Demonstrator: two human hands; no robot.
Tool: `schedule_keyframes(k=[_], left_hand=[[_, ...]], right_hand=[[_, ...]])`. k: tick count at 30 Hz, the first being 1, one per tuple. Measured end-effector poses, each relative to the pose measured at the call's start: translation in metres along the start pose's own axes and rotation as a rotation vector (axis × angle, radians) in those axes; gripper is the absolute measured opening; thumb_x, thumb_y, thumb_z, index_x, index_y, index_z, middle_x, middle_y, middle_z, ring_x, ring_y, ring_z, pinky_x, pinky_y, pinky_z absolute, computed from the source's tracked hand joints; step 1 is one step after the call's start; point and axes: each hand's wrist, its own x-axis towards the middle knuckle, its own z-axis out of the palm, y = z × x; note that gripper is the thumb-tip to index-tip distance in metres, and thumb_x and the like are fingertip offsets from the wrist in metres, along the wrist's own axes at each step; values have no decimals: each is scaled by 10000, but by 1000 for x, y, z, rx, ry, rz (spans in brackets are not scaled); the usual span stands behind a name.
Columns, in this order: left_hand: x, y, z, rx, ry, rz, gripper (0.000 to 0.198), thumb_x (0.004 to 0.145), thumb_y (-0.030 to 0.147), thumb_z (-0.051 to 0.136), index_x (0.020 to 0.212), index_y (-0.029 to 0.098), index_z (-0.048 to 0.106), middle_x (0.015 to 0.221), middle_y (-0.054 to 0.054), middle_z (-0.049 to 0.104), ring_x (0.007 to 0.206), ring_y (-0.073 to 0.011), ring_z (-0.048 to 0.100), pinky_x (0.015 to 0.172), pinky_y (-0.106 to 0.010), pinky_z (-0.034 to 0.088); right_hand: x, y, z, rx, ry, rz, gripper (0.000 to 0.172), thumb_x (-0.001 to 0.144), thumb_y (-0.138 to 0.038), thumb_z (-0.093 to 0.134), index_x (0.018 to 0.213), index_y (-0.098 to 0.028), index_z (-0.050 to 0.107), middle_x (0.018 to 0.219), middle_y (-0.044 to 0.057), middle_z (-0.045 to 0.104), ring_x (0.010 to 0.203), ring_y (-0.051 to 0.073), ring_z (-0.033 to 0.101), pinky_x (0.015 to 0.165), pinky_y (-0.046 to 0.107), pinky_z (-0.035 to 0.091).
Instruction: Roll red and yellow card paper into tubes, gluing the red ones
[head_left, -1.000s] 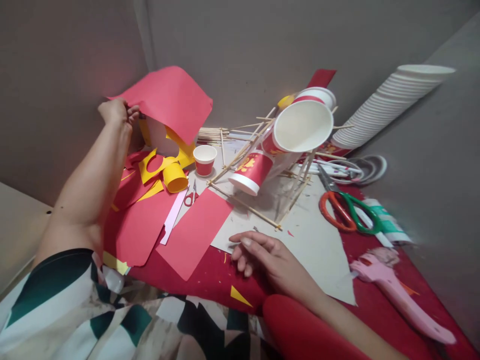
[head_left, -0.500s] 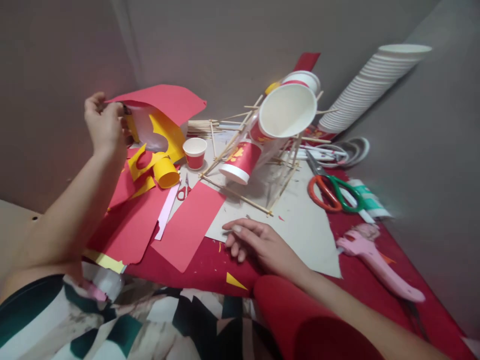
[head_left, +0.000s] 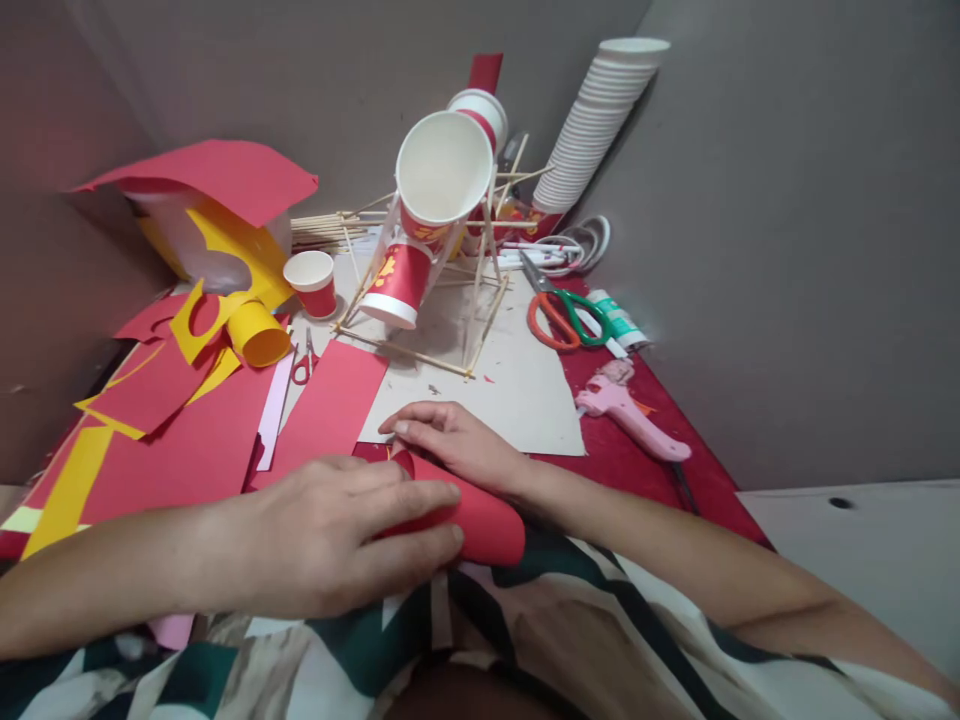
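Observation:
A sheet of red paper rolled into a tube [head_left: 480, 515] lies at the front edge, over the lap. My left hand [head_left: 330, 530] grips this tube from above, with two fingers stretched along its side. Just behind it my right hand [head_left: 457, 440] rests palm down, fingers loosely bent and apart, its lower fingers partly hidden by the tube. Beyond my hands stands a frame of thin wooden sticks [head_left: 405, 352] carrying red and white paper cups [head_left: 444, 168]. A flat red paper strip [head_left: 330, 405] lies to the left of my right hand.
Red-handled small scissors [head_left: 301, 370], a small paper cup [head_left: 310, 282] and a yellow paper ring [head_left: 259, 335] lie left of the frame. Large scissors [head_left: 559, 315], a pink glue gun [head_left: 630, 415] and a tall cup stack [head_left: 600, 125] are on the right, near the wall.
My left hand has left the red sheet at the back left and come down onto the red paper tube. The tube now lies farther forward, between my hands. The view has turned right.

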Motion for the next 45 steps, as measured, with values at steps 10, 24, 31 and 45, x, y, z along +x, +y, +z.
schedule_keyframes(k=[10,24,31,45], left_hand=[[-20,-35,25,-68,200,-4,197,997,164,497,1123,137,645,1013,-140,764,924,-206,720,800,-304,594],[-19,-50,27,-1060,460,-670,276,834,231,761,1103,171,740,955,-68,777,810,-158,717,760,-283,577],[-40,-84,-30,-731,896,-796,346,674,238,859,1006,218,764,988,-38,770,948,-218,707,769,-322,562],[-194,-137,-63,119,1465,-1055,293,733,389,667,896,175,548,763,100,626,955,-66,560,825,-294,334]], right_hand=[[-1,-5,-6,-39,18,-44,253,816,-461,709,874,-221,762,788,-3,718,800,165,636,793,299,488],[-3,0,-7,105,86,6,367,811,-558,725,984,-235,738,820,34,719,677,156,627,619,271,516],[-1,-10,-14,204,209,-114,477,785,-587,732,1105,-240,666,954,57,734,767,176,693,604,273,568],[-10,-7,2,116,76,-94,390,762,-475,795,1046,-227,695,873,39,743,716,133,678,554,211,531]])
